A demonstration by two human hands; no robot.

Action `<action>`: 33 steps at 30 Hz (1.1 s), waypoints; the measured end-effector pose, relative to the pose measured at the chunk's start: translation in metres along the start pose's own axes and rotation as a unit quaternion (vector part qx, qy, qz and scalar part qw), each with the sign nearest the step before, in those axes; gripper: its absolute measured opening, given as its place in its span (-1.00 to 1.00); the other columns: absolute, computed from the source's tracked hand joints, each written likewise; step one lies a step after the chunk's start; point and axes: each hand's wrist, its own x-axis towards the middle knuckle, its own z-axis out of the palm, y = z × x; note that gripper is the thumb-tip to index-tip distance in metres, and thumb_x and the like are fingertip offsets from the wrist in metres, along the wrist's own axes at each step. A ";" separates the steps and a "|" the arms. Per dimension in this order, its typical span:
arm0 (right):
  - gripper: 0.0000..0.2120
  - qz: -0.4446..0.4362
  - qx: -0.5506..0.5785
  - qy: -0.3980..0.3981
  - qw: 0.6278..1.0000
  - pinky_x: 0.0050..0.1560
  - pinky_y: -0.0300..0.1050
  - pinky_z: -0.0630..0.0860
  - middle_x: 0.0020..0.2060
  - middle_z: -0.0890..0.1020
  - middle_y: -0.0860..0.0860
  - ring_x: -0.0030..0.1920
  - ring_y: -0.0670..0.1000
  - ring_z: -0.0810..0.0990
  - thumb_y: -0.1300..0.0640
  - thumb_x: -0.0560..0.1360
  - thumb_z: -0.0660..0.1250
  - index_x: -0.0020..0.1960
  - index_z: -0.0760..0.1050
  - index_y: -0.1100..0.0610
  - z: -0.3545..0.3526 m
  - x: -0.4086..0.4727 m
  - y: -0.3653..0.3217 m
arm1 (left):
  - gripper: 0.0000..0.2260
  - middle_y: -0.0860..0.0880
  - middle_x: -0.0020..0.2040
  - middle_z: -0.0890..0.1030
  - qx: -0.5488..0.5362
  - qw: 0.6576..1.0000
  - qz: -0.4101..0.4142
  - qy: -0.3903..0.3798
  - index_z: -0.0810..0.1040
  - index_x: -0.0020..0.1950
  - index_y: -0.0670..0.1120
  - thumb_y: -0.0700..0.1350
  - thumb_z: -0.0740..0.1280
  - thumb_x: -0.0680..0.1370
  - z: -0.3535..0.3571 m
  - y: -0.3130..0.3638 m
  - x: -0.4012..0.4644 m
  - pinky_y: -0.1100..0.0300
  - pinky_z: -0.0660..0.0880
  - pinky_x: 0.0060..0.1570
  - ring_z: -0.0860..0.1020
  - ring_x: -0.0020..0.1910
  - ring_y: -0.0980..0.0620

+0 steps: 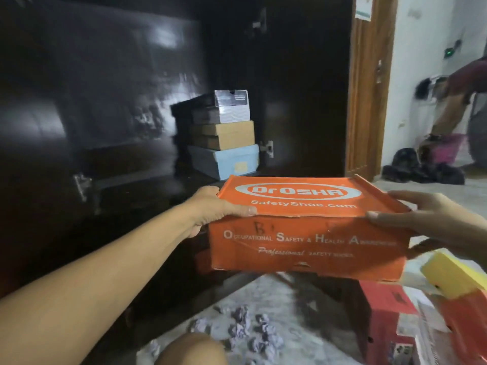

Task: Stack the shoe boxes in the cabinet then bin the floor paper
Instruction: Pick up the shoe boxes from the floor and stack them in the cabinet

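orange shoe box [303, 230], lid "Dr.OSHA", "SafetyShoe.com", side "Professional", partly blurred "Occupational Safety & Health"

A bent-over person [458, 101] stands by a pink basket [448, 150] and dark clothes [421, 171] beyond the wooden door frame [369, 88].

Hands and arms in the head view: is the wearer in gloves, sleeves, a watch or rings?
Both are bare. The left hand has no glove, and its forearm shows no sleeve, watch or band up to the frame edge. The right hand is also ungloved; only the hand and wrist show, with no ring or strap visible. Motion blur leaves small details unclear.
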 end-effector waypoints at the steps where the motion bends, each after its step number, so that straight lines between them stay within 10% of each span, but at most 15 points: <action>1: -0.24 -0.015 -0.014 -0.021 1.000 -0.27 0.19 0.66 -0.17 0.71 0.04 -0.24 0.12 0.71 -0.08 0.12 0.60 0.30 0.49 -0.05 0.013 0.003 -0.014 | -0.41 -0.06 -0.10 0.72 0.005 1.000 -0.003 0.021 0.59 -0.06 -0.08 0.05 0.64 -0.02 -0.015 0.000 -0.005 0.17 0.54 -0.14 0.68 -0.12 0.00; 10: -0.42 -0.120 0.037 -0.095 0.988 -0.22 0.07 0.67 -0.08 0.68 0.05 -0.13 0.07 0.69 0.00 0.21 0.64 0.14 0.51 0.10 0.143 0.084 -0.084 | -0.44 -0.02 -0.02 0.67 0.002 0.976 -0.034 0.217 0.54 0.09 -0.06 -0.13 0.65 0.16 -0.133 -0.016 -0.021 0.17 0.45 -0.18 0.60 -0.02 0.00; 21: -0.47 -0.188 0.113 -0.155 0.963 -0.11 0.00 0.68 -0.05 0.71 0.11 -0.12 0.09 0.73 0.24 0.27 0.62 0.19 0.53 0.16 0.253 0.169 -0.108 | -0.35 -0.08 0.20 0.55 0.062 0.906 -0.067 0.413 0.48 0.23 -0.06 -0.17 0.65 0.21 -0.163 -0.078 0.034 -0.11 0.48 0.22 0.51 0.22 -0.15; 27: -0.26 -0.165 0.080 -0.094 0.979 0.15 0.06 0.57 0.13 0.60 0.14 0.09 0.15 0.62 0.10 0.31 0.60 0.39 0.38 0.25 0.295 0.193 -0.113 | -0.34 -0.14 0.37 0.44 0.077 0.871 -0.055 0.483 0.47 0.36 -0.11 -0.07 0.60 0.31 -0.172 -0.088 0.064 -0.09 0.41 0.31 0.42 0.33 -0.18; 33: -0.43 -0.212 -0.006 0.088 0.973 0.12 0.04 0.45 0.16 0.55 0.13 0.14 0.19 0.54 -0.15 0.38 0.49 0.27 0.44 0.09 0.328 0.196 -0.135 | -0.79 -0.10 0.18 0.50 0.345 0.724 0.011 0.597 0.64 0.05 -0.04 -0.13 0.45 0.42 -0.167 -0.085 0.084 -0.04 0.34 0.19 0.38 0.20 -0.19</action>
